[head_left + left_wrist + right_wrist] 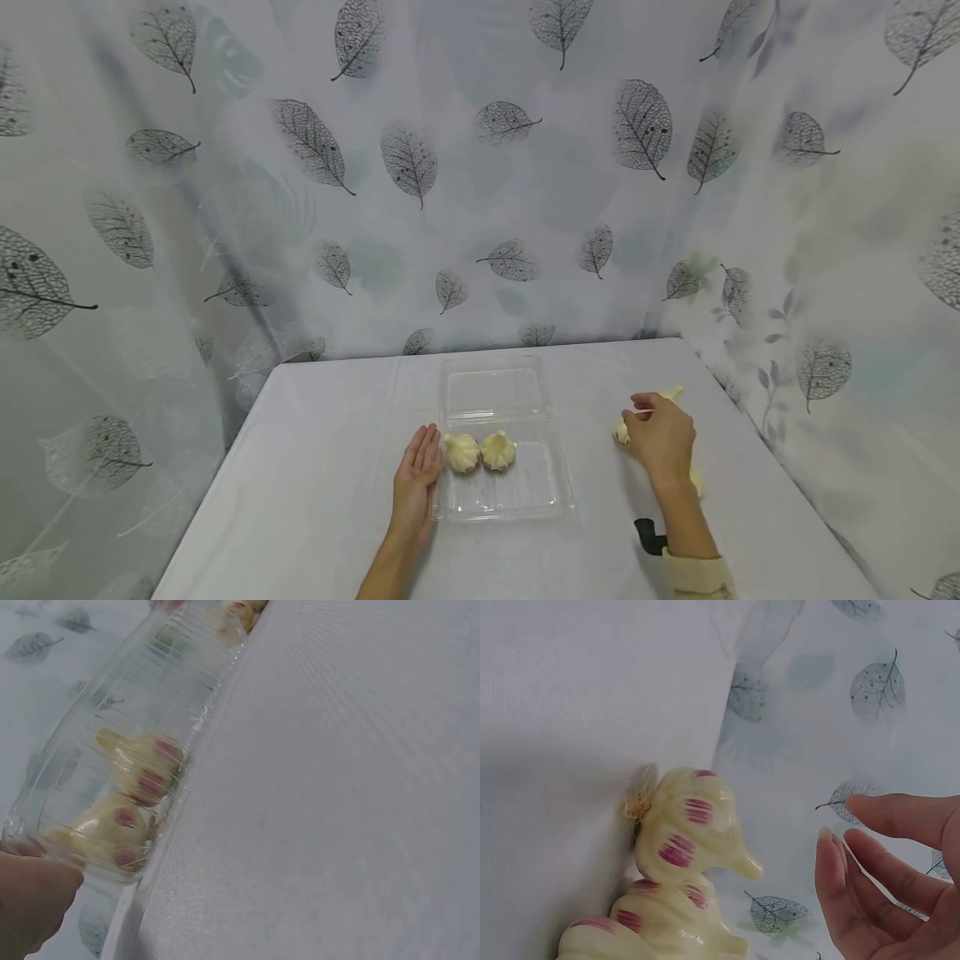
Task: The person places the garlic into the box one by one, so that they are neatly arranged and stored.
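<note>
Two garlic bulbs, one on the left (461,452) and one beside it (498,451), sit in the clear plastic clamshell box (536,493), whose lid (495,392) lies folded back. My left hand (417,479) rests along the box's left side with straight fingers; the left wrist view has its fingertips at the rim. Over at the right, my right hand (660,437) hovers by more garlic bulbs. In the right wrist view, thumb and fingers are bent and apart, with nothing between them. A bulb with stringy roots (686,825) lies nearest, others (671,919) beside it.
A white-covered table (315,467) carries everything. Behind and at both sides hang leaf-print curtains (480,208). A black curved piece (651,537) shows beside the right forearm, close to the beige sleeve (697,573).
</note>
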The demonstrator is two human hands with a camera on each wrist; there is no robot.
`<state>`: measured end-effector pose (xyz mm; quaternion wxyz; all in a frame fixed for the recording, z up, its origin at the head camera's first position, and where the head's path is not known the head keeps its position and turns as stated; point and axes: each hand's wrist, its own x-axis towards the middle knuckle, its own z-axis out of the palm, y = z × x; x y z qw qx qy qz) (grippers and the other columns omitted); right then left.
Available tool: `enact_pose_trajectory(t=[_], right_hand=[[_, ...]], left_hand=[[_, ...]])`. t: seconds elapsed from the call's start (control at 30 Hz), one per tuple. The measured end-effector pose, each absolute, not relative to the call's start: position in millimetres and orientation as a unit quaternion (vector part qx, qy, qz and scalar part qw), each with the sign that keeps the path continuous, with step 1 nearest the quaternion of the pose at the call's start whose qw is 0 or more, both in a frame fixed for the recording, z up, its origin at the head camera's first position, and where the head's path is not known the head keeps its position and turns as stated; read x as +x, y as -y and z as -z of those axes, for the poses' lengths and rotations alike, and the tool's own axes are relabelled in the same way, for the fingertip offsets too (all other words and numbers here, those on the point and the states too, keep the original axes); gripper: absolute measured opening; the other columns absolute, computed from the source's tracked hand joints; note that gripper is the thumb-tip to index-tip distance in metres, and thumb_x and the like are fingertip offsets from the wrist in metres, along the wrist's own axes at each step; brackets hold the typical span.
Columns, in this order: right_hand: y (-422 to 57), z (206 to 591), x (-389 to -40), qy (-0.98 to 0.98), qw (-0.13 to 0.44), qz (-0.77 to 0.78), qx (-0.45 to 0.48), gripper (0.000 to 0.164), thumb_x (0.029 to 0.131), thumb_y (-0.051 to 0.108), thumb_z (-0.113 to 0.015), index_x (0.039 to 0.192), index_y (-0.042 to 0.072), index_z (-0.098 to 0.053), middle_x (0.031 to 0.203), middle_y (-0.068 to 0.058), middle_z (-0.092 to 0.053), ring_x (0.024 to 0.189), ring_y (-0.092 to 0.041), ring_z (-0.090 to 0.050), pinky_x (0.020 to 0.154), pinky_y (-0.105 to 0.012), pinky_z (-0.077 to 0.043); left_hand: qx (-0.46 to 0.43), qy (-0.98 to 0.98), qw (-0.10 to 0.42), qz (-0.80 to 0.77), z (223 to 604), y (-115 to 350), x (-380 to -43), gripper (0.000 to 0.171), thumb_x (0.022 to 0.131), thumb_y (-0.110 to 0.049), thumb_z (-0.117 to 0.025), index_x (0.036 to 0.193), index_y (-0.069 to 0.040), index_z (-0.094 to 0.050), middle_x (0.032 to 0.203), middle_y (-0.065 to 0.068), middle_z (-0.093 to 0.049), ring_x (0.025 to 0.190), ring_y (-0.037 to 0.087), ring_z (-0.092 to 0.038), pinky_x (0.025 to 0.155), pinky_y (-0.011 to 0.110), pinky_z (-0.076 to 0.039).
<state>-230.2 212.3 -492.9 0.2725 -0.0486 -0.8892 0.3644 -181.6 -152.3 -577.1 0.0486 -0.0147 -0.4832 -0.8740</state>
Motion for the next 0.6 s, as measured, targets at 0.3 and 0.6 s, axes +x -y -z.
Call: enact_pose_trajectory(t=[0.3,0.6], right_hand=[[-225,495,-237,0.9,0.251,-0.351,-0.066,0.023,0.088,0.007,-0.078,0.107,-0.003,-0.077,0.088,-0.021,-0.076,0.08,-0.037,-0.074,0.071,-0.058,-0.058],[-234,498,-239,0.913,0.202,-0.345,-0.08,0.028,0.089,0.01,-0.075,0.114,-0.005,-0.075,0.103,-0.028,-0.073,0.094,-0.045,-0.071,0.078,-0.062,-0.056]], left_hand=[[-0.02,0.479,0.045,0.876,577,152,-181,0.068,0.104,0.015,-0.034,0.165,0.001,-0.009,0.174,0.017,-0.011,0.161,0.027,-0.011,0.126,0.027,-0.027],[-0.018,0.477,0.047,0.877,576,153,-180,0.069,0.103,0.016,-0.033,0.165,0.0,-0.009,0.174,0.017,-0.011,0.16,0.027,-0.011,0.126,0.027,-0.026]])
